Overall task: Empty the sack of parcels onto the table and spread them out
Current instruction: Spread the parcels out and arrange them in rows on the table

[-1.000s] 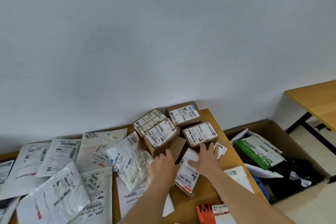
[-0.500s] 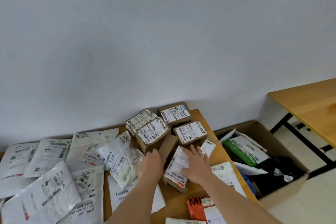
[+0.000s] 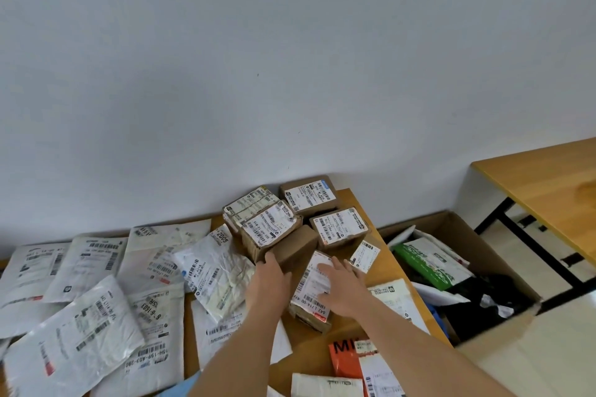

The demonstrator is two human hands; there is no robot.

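Parcels cover the wooden table [image 3: 348, 332]. Several labelled cardboard boxes [image 3: 271, 229] cluster at its far right corner. White plastic mailers [image 3: 96, 316] lie spread over the left half. My left hand [image 3: 269, 280] rests against a plain brown box [image 3: 295, 250], fingers curled on its near edge. My right hand [image 3: 342, 288] lies flat, fingers apart, on a labelled box [image 3: 311, 292] in front of the cluster. An orange parcel [image 3: 343, 359] sits near the front edge. No sack is in view.
A white wall runs directly behind the table. To the right, on the floor, an open cardboard carton [image 3: 458, 271] holds green, white and black bags. A second wooden table [image 3: 541, 177] with black legs stands at the far right.
The view has shifted slightly. Both hands have drawn back toward me, and the labelled box under my right hand has slid nearer the front of the table.
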